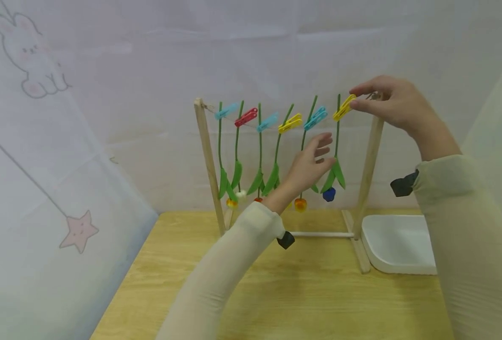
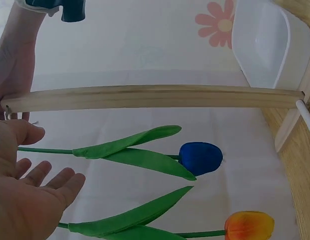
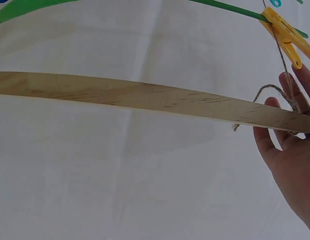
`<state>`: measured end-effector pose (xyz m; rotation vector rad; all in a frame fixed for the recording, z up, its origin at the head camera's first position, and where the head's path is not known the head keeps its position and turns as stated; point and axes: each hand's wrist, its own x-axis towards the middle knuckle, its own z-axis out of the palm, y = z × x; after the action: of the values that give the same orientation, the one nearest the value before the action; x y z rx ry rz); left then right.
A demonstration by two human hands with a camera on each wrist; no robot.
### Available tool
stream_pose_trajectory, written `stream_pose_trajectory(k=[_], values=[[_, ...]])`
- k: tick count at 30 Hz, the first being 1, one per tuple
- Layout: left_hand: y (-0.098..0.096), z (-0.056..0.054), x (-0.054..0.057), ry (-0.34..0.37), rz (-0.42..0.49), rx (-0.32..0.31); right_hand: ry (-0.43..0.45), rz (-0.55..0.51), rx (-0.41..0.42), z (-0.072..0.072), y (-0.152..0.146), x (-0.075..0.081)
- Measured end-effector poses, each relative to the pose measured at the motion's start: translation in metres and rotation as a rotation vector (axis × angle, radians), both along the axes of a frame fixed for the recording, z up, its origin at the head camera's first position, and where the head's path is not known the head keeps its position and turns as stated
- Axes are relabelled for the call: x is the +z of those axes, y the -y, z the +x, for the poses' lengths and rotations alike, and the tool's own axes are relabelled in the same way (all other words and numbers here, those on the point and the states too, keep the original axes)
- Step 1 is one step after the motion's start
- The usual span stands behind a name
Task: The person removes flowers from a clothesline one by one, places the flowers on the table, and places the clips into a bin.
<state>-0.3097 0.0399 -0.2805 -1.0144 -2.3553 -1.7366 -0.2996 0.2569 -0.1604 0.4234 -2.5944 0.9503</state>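
At the right end of the string, my right hand (image 1: 397, 101) pinches the yellow clothespin (image 1: 343, 108) by its handle end, thumb and index finger on either side. That clothespin (image 3: 280, 32) clips a green stem to the string. From it a blue tulip (image 1: 329, 194) hangs head down with two green leaves. My left hand (image 1: 308, 163) is lower, its fingers loosely spread and holding nothing, close to the blue tulip's stem. In the left wrist view an orange-yellow tulip (image 2: 250, 226) hangs alongside the blue one. The right fingertips are partly cut off in the right wrist view.
A wooden frame with a right post (image 1: 369, 174) and a left post (image 1: 208, 165) carries the string. Several more tulips hang there from blue, red (image 1: 246, 117) and yellow clothespins. A white tray (image 1: 397, 269) stands right of the frame on the wooden table (image 1: 319, 293).
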Motion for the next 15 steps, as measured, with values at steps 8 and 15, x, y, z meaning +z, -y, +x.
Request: stream_pose_trajectory(k=[8,15], values=[[-0.010,-0.009,-0.001,0.060,0.082,-0.047,0.009,0.037,-0.011,0.000,0.003,0.001],[-0.016,-0.012,0.000,0.105,0.141,-0.086,0.054,0.007,0.005,-0.002,0.002,0.003]])
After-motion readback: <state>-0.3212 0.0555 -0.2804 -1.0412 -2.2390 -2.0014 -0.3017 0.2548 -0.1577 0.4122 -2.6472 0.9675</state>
